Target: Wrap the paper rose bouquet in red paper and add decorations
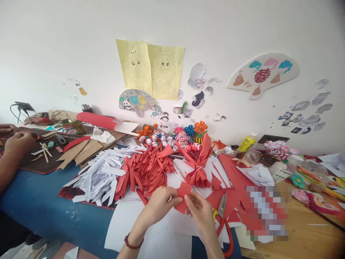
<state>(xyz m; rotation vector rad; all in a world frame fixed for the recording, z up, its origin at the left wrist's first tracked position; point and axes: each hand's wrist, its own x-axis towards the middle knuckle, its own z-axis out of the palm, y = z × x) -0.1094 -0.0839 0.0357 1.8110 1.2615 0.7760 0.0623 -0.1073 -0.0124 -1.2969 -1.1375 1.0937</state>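
Note:
Between my two hands is a small piece of red paper [184, 190], held up over white sheets [151, 223]. My left hand [161, 201] pinches its left edge between thumb and fingers. On its right side my right hand [198, 208] grips it, thumb in front; the other fingers are partly hidden behind. Just right of my right hand lie scissors [228, 233] with red and yellow handles, blades pointing away. Beyond my hands are a heap of folded red paper strips [148, 169], a heap of white strips [99, 176] and a red folded paper flower [198, 172].
At the left, another person's hand [20, 144] works over a dark mat [40, 158]. Cardboard pieces [81, 153] and a red roll [95, 120] lie nearby. Small paper flowers [201, 127] stand along the wall. A yellow bottle [246, 142] and assorted craft scraps fill the right side.

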